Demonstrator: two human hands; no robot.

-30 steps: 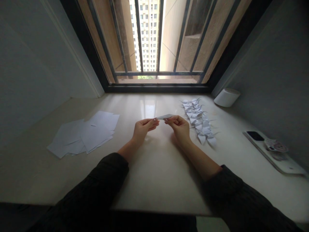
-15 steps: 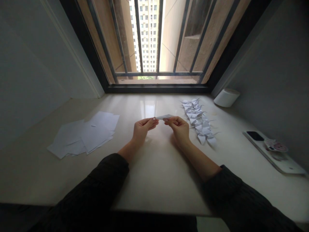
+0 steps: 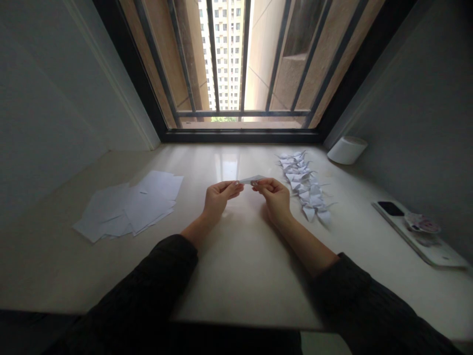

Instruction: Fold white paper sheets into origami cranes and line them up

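A small folded piece of paper (image 3: 253, 179), pale and narrow, is held up between both hands over the sill. My left hand (image 3: 219, 196) pinches its left end with thumb and fingers. At its right end my right hand (image 3: 275, 197) is closed on it, thumb and forefinger pressed together. The fingers hide part of the paper, so its full shape does not show. Just right of my right hand, folded paper cranes (image 3: 295, 173) lie in close rows. To the left is a loose, overlapping pile of white paper sheets (image 3: 144, 202).
A white cup-like object (image 3: 347, 150) lies in the back right corner. A phone (image 3: 421, 234) with a round grip on its back rests by the right wall. Behind the pale sill (image 3: 236, 276) stands a dark-framed window (image 3: 240, 135) with bars outside.
Almost nothing differs. Both hands keep their pinch on the folded paper in the same place, with only a very slight shift of the fingers.
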